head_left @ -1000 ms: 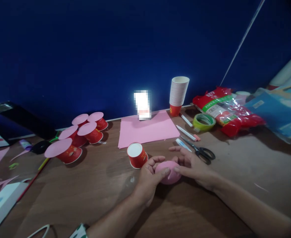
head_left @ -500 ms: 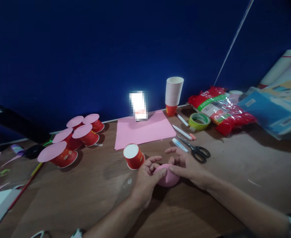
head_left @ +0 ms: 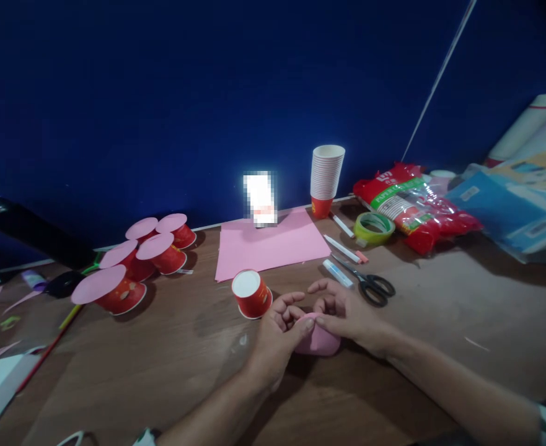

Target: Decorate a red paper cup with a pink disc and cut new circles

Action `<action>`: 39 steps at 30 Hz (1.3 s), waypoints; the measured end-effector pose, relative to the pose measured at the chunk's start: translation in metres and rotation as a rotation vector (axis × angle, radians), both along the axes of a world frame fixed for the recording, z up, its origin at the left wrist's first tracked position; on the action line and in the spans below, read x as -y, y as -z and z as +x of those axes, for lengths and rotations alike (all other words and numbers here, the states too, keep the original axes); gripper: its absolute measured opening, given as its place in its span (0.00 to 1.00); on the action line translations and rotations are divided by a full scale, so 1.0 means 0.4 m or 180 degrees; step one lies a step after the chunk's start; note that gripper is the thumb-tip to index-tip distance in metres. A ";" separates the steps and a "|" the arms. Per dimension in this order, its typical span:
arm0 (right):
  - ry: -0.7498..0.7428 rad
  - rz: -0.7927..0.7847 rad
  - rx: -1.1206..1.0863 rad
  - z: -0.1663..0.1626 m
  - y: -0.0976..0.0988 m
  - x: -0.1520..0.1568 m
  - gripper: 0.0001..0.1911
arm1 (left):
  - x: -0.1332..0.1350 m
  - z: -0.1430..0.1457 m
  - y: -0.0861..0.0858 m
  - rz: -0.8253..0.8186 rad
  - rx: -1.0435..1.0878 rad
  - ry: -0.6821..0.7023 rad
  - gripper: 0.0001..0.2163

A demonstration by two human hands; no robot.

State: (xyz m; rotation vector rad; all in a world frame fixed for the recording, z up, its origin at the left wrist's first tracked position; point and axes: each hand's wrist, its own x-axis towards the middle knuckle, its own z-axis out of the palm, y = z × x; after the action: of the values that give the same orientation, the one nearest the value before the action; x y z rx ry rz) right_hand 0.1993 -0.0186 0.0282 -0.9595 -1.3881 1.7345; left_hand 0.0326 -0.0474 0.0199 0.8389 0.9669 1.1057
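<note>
Pink paper piece (head_left: 321,342) sits low on the wooden table (head_left: 161,371), pinched at its top edge from both sides; left hand (head_left: 277,331) curls tight on it, right hand (head_left: 349,313) nips it with thumb and forefinger; just beyond, a red cup (head_left: 251,293) lies tipped; scissors (head_left: 370,285) to the right; farther back, a pink sheet (head_left: 270,244) and stacked cups (head_left: 326,176).

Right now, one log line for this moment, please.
left hand: holds pink paper | right hand: holds pink paper | red cup: nearby
</note>
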 end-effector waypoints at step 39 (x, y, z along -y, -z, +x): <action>0.0092 -0.0488 -0.0422 -0.006 0.006 0.001 0.27 | -0.004 -0.004 -0.008 -0.0118 -0.0180 0.0234 0.30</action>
State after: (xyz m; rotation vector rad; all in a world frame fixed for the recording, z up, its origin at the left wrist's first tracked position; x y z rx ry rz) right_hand 0.1970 -0.0191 0.0260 -0.9231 -1.1654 1.8685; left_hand 0.0311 -0.0456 0.0231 0.8726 0.9929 1.0028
